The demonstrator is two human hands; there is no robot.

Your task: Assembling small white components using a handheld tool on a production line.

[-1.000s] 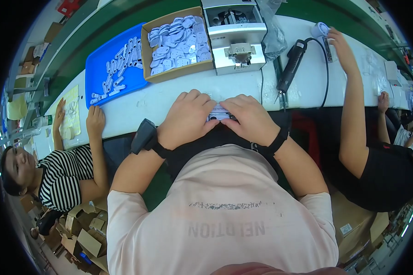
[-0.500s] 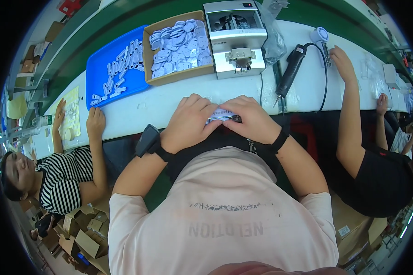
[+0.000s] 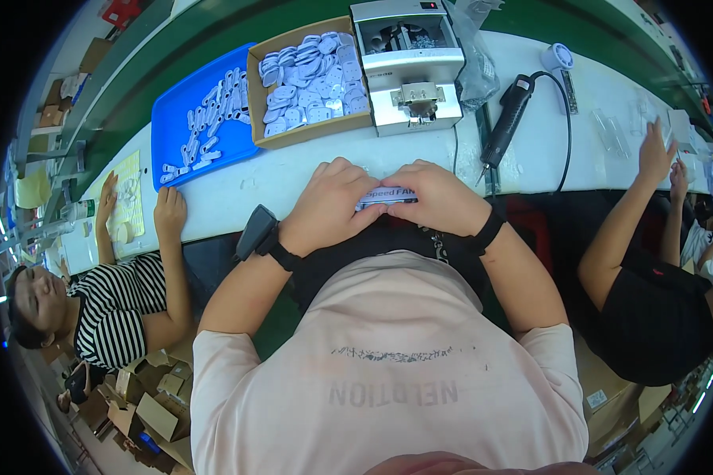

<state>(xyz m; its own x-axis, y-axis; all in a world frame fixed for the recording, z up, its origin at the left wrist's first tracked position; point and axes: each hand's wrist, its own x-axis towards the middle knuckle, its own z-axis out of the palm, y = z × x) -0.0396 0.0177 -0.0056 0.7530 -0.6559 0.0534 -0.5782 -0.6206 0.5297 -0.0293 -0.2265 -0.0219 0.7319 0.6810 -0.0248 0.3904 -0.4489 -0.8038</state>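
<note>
Your pale shirt [image 3: 388, 317] bears faded print. Your left hand [image 3: 329, 204] and right hand [image 3: 445, 198], wrists turned inward, grasp a white plastic casing [image 3: 388, 195] by both ends at the desk's [image 3: 249, 190] near edge. Its long axis runs left to right, dark lettering upright to you. Beyond stands a cardboard box [image 3: 317, 132] of white plastic shells [image 3: 305, 83].

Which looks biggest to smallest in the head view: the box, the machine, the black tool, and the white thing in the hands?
1. Box and machine: too alike to rank
2. Black tool
3. White thing, going by what shows; it's partly covered
</note>
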